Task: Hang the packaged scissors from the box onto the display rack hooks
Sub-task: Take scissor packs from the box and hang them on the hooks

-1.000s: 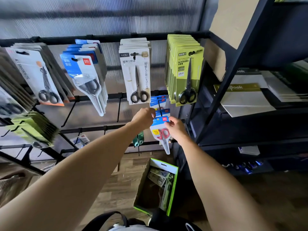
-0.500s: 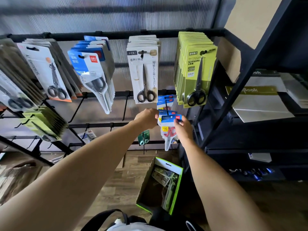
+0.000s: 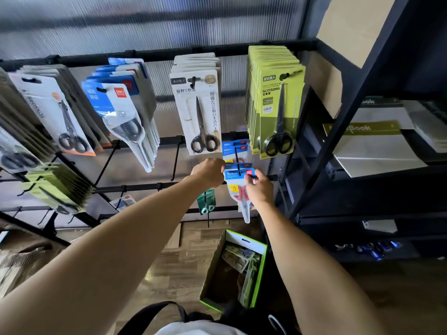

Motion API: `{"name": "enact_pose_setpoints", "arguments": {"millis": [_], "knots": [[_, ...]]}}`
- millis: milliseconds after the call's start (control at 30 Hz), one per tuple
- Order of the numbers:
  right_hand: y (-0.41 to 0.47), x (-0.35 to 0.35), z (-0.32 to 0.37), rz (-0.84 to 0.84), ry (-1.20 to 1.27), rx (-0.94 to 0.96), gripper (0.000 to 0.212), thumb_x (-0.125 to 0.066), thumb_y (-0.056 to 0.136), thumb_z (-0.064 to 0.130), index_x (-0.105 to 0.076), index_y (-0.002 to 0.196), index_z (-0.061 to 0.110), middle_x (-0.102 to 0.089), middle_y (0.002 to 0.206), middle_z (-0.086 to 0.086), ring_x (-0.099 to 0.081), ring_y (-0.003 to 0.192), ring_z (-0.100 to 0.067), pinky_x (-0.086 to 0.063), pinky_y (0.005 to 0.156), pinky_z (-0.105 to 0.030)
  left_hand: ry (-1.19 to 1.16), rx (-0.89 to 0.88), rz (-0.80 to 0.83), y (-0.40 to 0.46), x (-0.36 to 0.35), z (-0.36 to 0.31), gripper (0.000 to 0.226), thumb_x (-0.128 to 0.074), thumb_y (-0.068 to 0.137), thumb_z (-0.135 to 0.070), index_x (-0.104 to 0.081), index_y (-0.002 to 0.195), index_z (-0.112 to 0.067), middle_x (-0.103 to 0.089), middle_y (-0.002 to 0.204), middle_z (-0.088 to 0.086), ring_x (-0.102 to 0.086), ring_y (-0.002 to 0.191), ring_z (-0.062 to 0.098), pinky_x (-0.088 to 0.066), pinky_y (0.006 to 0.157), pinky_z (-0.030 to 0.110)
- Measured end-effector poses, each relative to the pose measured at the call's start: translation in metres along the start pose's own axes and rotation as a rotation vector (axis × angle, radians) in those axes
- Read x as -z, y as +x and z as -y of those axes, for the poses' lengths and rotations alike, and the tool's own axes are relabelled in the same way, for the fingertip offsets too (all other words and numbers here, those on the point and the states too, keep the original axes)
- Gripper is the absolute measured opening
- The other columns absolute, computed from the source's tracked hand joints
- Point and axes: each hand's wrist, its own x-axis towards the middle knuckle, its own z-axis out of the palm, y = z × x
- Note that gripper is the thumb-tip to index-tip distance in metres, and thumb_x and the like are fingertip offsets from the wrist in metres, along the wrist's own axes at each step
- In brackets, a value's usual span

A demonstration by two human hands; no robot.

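Observation:
A blue-topped pack of red-handled scissors (image 3: 238,187) hangs at the front of a black hook (image 3: 238,163) on the display rack (image 3: 169,184). My right hand (image 3: 258,189) pinches the pack's right edge. Curled at the pack's left top corner, my left hand (image 3: 209,174) holds it there. More blue packs (image 3: 234,147) sit further back on the same hook. On the floor below stands the open green-edged box (image 3: 244,240), with several scissor packs inside.
The upper rail carries rows of scissor packs: white (image 3: 198,110), lime green (image 3: 278,105), blue (image 3: 121,112) and grey (image 3: 55,117). A small green pack (image 3: 205,201) hangs lower down. Dark shelving (image 3: 362,165) with notebooks stands at the right.
The blue pack has slid up and onto the hook between my hands. The view has shifted left and down a little, so the rack sits further right in the picture.

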Motion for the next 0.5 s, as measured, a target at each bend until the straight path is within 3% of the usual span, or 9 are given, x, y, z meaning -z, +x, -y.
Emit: {"name": "enact_pose_setpoints", "arguments": {"millis": [100, 233, 333, 400, 500], "knots": [[0.009, -0.009, 0.010, -0.046, -0.077, -0.027, 0.028, -0.052, 0.099, 0.031, -0.058, 0.117, 0.009, -0.068, 0.115, -0.013, -0.064, 0.105, -0.032, -0.052, 0.079, -0.036, 0.015, 0.000, 0.019, 0.001, 0.000, 0.000, 0.032, -0.047, 0.088, -0.011, -0.061, 0.113, -0.026, -0.064, 0.110, 0.004, -0.063, 0.092, 0.027, -0.051, 0.070, 0.033], [0.017, -0.019, 0.011, -0.027, -0.132, -0.235, 0.056, -0.051, 0.097, 0.044, -0.041, 0.135, 0.004, -0.053, 0.133, -0.020, -0.057, 0.117, -0.035, -0.049, 0.083, -0.037, 0.013, -0.001, 0.084, 0.002, -0.009, 0.001, 0.033, -0.049, 0.090, -0.014, -0.058, 0.120, -0.024, -0.063, 0.111, 0.004, -0.062, 0.092, 0.025, -0.054, 0.073, 0.036], [0.014, -0.026, -0.013, 0.066, -0.134, -0.353, 0.066, -0.054, 0.095, 0.044, -0.031, 0.142, 0.003, -0.045, 0.140, -0.019, -0.054, 0.122, -0.036, -0.048, 0.088, -0.033, 0.013, -0.005, 0.147, 0.005, -0.026, 0.010, 0.038, -0.052, 0.085, -0.013, -0.058, 0.120, -0.024, -0.064, 0.110, 0.004, -0.061, 0.091, 0.025, -0.053, 0.072, 0.035], [0.009, -0.032, -0.037, 0.134, -0.156, -0.374, 0.064, -0.057, 0.091, 0.045, -0.038, 0.137, 0.004, -0.051, 0.137, -0.019, -0.056, 0.120, -0.035, -0.050, 0.094, -0.039, 0.028, -0.002, 0.213, 0.008, -0.047, 0.017, 0.032, -0.053, 0.081, -0.015, -0.061, 0.112, -0.024, -0.064, 0.111, 0.004, -0.062, 0.098, 0.026, -0.054, 0.082, 0.038], [0.000, -0.045, -0.074, 0.228, -0.182, -0.444, 0.060, -0.059, 0.077, 0.053, -0.053, 0.121, 0.012, -0.062, 0.124, -0.013, -0.060, 0.112, -0.033, -0.051, 0.093, -0.038, 0.089, -0.025, 0.315, 0.015, -0.082, 0.022, 0.026, -0.053, 0.083, -0.017, -0.063, 0.107, -0.020, -0.063, 0.114, 0.007, -0.059, 0.109, 0.030, -0.051, 0.091, 0.040]]}}
